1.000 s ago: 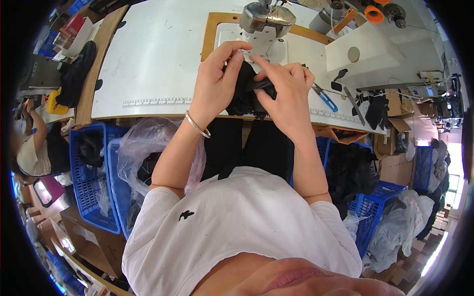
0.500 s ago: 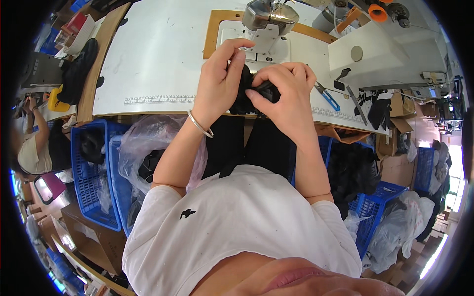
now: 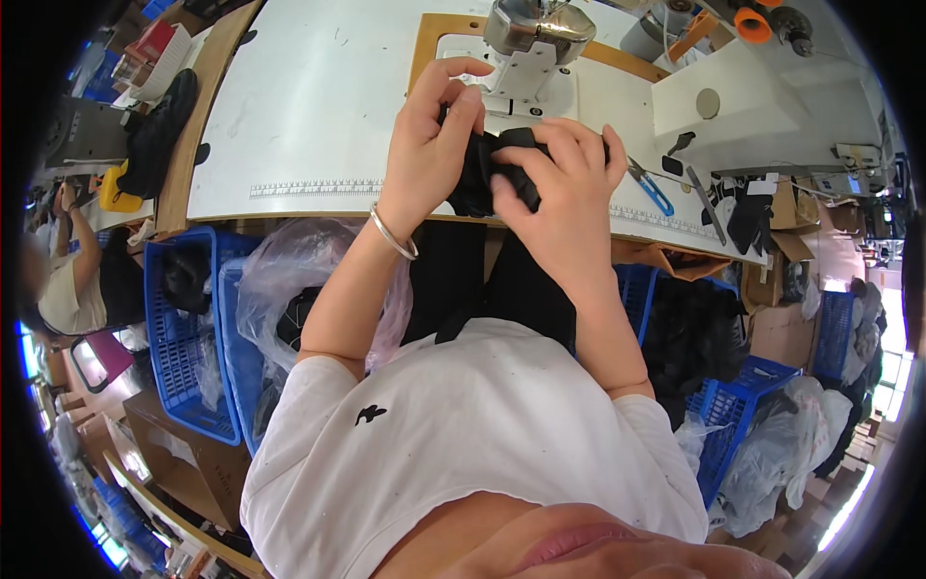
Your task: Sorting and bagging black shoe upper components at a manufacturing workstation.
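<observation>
Both my hands are on a piece of black fabric at the front edge of the white table, just before the sewing machine. My left hand, with a silver bangle at the wrist, curls round the fabric's left side, index finger stretched toward the machine. With fingers bent over its right side, my right hand grips the same fabric between thumb and fingers. Part of the fabric is hidden behind the hands. Right of my right hand lies a blue-handled cutting tool on the table.
A ruler strip runs along the front of the table. Blue crates stand low at the left, one with a clear plastic bag. Black material fills a crate at the right. Another person sits at far left.
My right hand's fingers have spread and shifted over the fabric, which shows more of its top now. The left hand stays on the fabric. The whole view has shifted slightly.
</observation>
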{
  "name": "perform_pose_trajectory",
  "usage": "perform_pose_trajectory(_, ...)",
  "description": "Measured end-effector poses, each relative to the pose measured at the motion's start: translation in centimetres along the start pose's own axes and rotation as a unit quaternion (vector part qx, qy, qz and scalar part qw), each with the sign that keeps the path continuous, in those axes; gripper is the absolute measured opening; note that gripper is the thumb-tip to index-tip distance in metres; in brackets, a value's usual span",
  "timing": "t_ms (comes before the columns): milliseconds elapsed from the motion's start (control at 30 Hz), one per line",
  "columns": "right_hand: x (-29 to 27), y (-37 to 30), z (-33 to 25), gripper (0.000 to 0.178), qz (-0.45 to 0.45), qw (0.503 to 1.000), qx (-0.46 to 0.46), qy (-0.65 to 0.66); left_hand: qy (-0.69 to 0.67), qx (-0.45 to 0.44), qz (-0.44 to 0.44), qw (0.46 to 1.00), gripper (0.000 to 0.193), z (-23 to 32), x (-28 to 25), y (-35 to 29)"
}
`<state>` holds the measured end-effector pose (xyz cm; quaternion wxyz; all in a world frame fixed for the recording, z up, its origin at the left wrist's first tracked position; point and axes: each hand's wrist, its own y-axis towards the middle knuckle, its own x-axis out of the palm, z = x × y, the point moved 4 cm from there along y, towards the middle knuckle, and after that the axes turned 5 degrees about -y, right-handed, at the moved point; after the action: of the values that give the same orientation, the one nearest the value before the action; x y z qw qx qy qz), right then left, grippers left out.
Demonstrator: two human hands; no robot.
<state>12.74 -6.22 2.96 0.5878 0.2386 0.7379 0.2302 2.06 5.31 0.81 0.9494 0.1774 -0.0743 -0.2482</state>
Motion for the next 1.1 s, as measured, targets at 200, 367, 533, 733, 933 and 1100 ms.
perform_pose_trajectory(200,0.8,-0.3,0.3,0.007,0.048,0.997,0.035,-0.05,0.011,0.006,-0.003,1.0,0.023,-0.2,-0.2,0.0)
perform_pose_trajectory(367,1.0,-0.3,0.3,0.005,0.048,0.997,0.032,-0.044,-0.005,0.021,-0.001,1.0,0.022,-0.2,-0.4,0.1)
perform_pose_trajectory(533,1.3,-0.2,0.4,0.013,0.075,0.997,0.027,-0.02,-0.02,-0.008,0.011,1.0,0.024,-0.5,-1.0,0.0)
perform_pose_trajectory(733,1.4,0.0,0.2,0.03,0.077,0.996,0.02,-0.043,-0.003,0.005,0.013,1.0,0.025,-0.4,-0.8,-0.1)
perform_pose_trajectory(933,1.3,0.3,0.2,0.014,0.082,0.995,0.027,-0.054,-0.01,0.007,0.02,1.0,0.022,-0.5,-0.9,0.0)
perform_pose_trajectory(1100,1.3,1.0,0.2,0.008,0.057,0.998,0.01,-0.037,0.017,0.025,0.018,0.999,0.018,-0.2,-1.2,0.1)
